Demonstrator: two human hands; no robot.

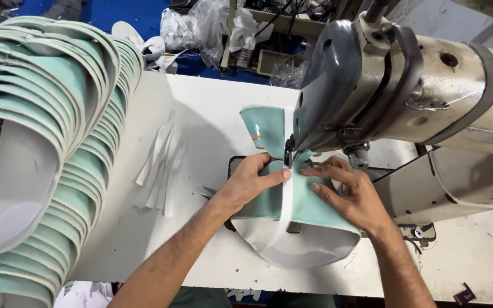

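A mint-green and white shoe upper piece lies under the head of a sewing machine, with a white strip running down its middle. My left hand presses flat on the piece left of the strip, thumb on the strip near the needle. My right hand lies flat on the piece to the right of the strip, fingers spread and pointing toward the needle. Another part of the green piece sticks out behind the machine head.
A tall stack of similar green and white pieces fills the left side. Several loose white strips lie on the white table. Scissor tips peek out by my left wrist. Plastic bags and clutter sit at the back.
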